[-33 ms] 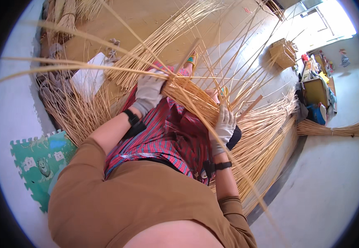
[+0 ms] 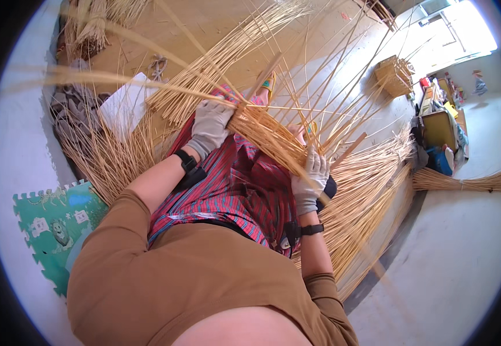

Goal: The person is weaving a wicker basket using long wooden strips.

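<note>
A partly woven wicker basket sits tilted over my lap, its long loose canes fanning outward from the woven band. In a pale work glove, my left hand is closed at the basket's left end, where several canes stretch away to the left. At the right end, my gloved right hand grips the woven edge, fingers over the rim. A flat wooden strip stands up out of the left end and another wooden strip sticks out beside my right hand. A striped red cloth covers my lap below.
A large bundle of canes lies to my right. More loose canes spread ahead on the floor, beside a white sheet. A green foam mat is at left. Far right stand a small woven basket and a cluttered cabinet.
The long loose canes at the left have swung and blurred, and the cane crossing my right wrist has shifted. Both hands stay in almost the same places on the basket.
</note>
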`<control>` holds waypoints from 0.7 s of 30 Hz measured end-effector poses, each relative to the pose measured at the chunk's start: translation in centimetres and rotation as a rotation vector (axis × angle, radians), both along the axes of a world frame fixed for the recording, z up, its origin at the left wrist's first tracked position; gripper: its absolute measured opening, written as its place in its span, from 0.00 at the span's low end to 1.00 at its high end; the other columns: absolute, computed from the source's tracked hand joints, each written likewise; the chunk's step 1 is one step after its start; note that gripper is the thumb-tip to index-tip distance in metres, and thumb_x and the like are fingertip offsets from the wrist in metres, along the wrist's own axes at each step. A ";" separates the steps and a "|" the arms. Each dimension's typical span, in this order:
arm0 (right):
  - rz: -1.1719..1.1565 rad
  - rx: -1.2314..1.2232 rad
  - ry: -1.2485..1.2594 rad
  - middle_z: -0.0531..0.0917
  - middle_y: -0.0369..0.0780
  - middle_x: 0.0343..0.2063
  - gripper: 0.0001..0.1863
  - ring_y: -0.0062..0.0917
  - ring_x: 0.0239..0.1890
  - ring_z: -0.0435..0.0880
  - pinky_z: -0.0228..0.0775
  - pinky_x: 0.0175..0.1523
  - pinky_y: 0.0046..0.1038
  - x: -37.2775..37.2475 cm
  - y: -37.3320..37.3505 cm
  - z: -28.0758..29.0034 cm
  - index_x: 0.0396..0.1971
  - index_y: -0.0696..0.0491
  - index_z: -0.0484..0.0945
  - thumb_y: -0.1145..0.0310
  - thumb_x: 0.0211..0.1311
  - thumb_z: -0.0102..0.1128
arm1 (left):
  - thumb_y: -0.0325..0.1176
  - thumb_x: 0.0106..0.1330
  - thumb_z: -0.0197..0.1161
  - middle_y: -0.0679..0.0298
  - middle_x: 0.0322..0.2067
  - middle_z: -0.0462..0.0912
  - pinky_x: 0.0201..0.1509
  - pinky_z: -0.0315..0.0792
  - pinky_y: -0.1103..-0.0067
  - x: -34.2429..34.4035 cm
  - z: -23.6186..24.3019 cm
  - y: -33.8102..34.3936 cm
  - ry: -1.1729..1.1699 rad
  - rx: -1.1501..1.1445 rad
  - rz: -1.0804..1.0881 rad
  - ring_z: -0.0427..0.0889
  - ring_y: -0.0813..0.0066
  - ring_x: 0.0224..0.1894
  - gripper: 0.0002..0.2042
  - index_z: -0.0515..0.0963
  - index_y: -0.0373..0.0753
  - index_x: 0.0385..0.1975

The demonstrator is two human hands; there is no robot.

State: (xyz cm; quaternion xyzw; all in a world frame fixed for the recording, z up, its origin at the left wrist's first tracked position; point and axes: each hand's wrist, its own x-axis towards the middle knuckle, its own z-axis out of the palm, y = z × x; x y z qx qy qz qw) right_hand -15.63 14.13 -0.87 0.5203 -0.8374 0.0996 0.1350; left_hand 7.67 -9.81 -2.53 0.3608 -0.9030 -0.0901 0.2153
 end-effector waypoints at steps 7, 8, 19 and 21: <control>-0.014 0.181 0.017 0.76 0.48 0.58 0.44 0.46 0.64 0.71 0.57 0.72 0.47 0.7 1.2 3.5 0.65 0.54 0.69 0.54 0.47 0.74 | 0.37 0.49 0.76 0.58 0.49 0.84 0.65 0.68 0.64 2.0 -1.6 -0.6 0.376 0.197 -0.262 0.79 0.57 0.56 0.28 0.79 0.42 0.54; -0.056 0.213 0.049 0.77 0.48 0.57 0.44 0.45 0.63 0.71 0.58 0.72 0.48 1.4 1.0 3.7 0.65 0.54 0.69 0.53 0.47 0.74 | 0.33 0.50 0.76 0.57 0.49 0.84 0.62 0.71 0.65 1.9 -1.7 -0.4 0.421 0.325 -0.229 0.79 0.54 0.55 0.28 0.79 0.41 0.55; 0.534 -0.149 -0.192 0.85 0.44 0.31 0.09 0.38 0.32 0.87 0.78 0.38 0.34 16.2 -19.4 17.3 0.41 0.52 0.82 0.68 0.63 0.66 | 0.39 0.48 0.79 0.49 0.46 0.83 0.56 0.75 0.64 0.2 -2.1 -0.2 0.501 0.525 -0.190 0.81 0.47 0.51 0.30 0.78 0.38 0.52; 0.604 -0.232 -0.117 0.83 0.44 0.27 0.13 0.42 0.28 0.85 0.75 0.30 0.40 15.3 -20.1 17.2 0.32 0.53 0.76 0.59 0.64 0.65 | 0.39 0.46 0.81 0.50 0.46 0.83 0.56 0.75 0.64 0.7 0.9 0.8 0.481 0.529 -0.165 0.81 0.48 0.51 0.30 0.78 0.37 0.51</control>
